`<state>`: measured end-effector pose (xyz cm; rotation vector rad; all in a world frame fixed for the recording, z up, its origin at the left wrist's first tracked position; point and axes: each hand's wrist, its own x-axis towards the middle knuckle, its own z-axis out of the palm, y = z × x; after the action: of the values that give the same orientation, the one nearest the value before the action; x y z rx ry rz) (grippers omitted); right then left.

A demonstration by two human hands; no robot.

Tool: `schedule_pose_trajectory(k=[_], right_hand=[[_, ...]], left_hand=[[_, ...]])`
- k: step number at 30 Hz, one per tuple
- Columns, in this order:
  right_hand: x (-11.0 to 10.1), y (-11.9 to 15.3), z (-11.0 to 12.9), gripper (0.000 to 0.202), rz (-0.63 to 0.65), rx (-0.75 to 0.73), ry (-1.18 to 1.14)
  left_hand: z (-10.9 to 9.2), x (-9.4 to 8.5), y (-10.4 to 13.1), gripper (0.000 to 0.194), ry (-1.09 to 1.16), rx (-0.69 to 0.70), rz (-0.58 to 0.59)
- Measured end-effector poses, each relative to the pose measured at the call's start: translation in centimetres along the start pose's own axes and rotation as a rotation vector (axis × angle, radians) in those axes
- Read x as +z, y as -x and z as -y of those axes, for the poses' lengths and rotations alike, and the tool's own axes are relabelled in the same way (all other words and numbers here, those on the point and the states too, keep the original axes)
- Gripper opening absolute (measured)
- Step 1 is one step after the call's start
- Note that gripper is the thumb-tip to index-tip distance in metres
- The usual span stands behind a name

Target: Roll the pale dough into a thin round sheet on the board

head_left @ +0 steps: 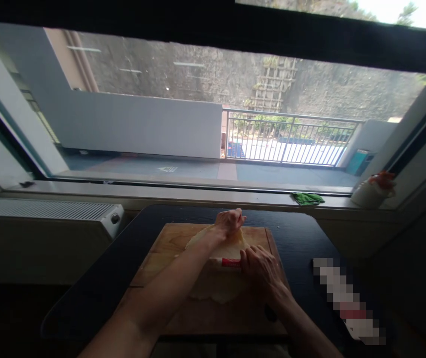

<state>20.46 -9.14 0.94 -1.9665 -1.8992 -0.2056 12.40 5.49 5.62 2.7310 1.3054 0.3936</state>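
Observation:
A sheet of rolled-out dough [213, 291] lies on a wooden board [153, 268]. Across it rests a rolling pin [216, 261] with a red band. My left hand [230, 222] is closed at the dough's far edge, where the sheet looks pulled up toward the fingers. My left forearm crosses over the dough and hides the pin's left part. Closer to me, my right hand [262, 263] is closed around the right end of the pin. A small dark object [270, 312], too dim to name, shows beside my right wrist.
The board lies on a black table [116, 273] below a large window. A pixelated item [347, 301] is at the table's right. On the sill [213, 195] are a green cloth [307, 199] and a white jug-like container [371, 193]. A radiator [48, 211] stands left.

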Motion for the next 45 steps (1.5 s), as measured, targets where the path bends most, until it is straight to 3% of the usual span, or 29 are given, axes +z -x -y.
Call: schedule_pose_trajectory(k=[2,4,8,10,14,18,20,24,27,29,31,33,40,42,45], right_hand=[[-0.2,0.2,-0.5,0.034,-0.019,0.029,0.023],[-0.3,0.1,-0.6,0.032,-0.03,0.069,0.04],[0.1,-1.1,-0.3,0.026,-0.025,0.115,0.02],[0.4,-2.6,-0.2,0.025,0.017,0.115,-0.008],[1.4,-6.8,-0.5,0.03,0.198,0.198,-0.048],[2.0,-8.4,-0.5,0.038,0.218,0.246,-0.049],[1.8,-6.9,-0.3,0.045,0.187,0.24,-0.041],[0.6,-0.4,-0.1,0.051,0.119,0.165,0.021],[-0.5,4.0,-0.2,0.054,0.156,0.112,0.04],[-0.8,5.1,-0.6,0.058,0.206,0.111,0.03],[-0.6,4.5,-0.9,0.062,0.227,0.136,0.025],[-0.1,2.5,-1.0,0.063,0.214,0.158,0.028],[1.5,-7.0,-1.8,0.049,0.261,0.214,-0.033],[1.5,-7.6,-1.8,0.05,0.255,0.213,-0.036],[1.1,-5.4,-1.5,0.051,0.21,0.185,-0.027]], left_hand=[[-1.1,-0.2,0.2,0.03,0.032,0.045,-0.039],[-0.9,-0.1,1.9,0.027,0.045,0.051,-0.095],[1.9,1.0,7.4,0.027,0.016,-0.037,-0.151],[3.0,1.7,9.0,0.029,-0.001,-0.06,-0.182],[4.5,1.9,7.1,0.028,-0.053,-0.008,-0.316],[5.1,1.1,4.9,0.023,-0.098,-0.037,-0.348],[4.5,0.9,6.1,0.024,-0.102,-0.02,-0.358],[2.0,1.1,12.2,0.027,-0.077,0.007,-0.357],[0.5,1.4,16.3,0.031,-0.06,0.039,-0.31],[0.1,1.6,17.7,0.033,-0.059,0.063,-0.28],[0.3,1.7,17.5,0.034,-0.076,0.068,-0.263],[1.0,1.8,15.8,0.035,-0.109,0.054,-0.26],[4.8,1.6,6.4,0.034,-0.176,-0.152,-0.186],[5.2,1.5,5.6,0.033,-0.182,-0.174,-0.156],[4.5,1.5,7.5,0.034,-0.17,-0.128,-0.19]])
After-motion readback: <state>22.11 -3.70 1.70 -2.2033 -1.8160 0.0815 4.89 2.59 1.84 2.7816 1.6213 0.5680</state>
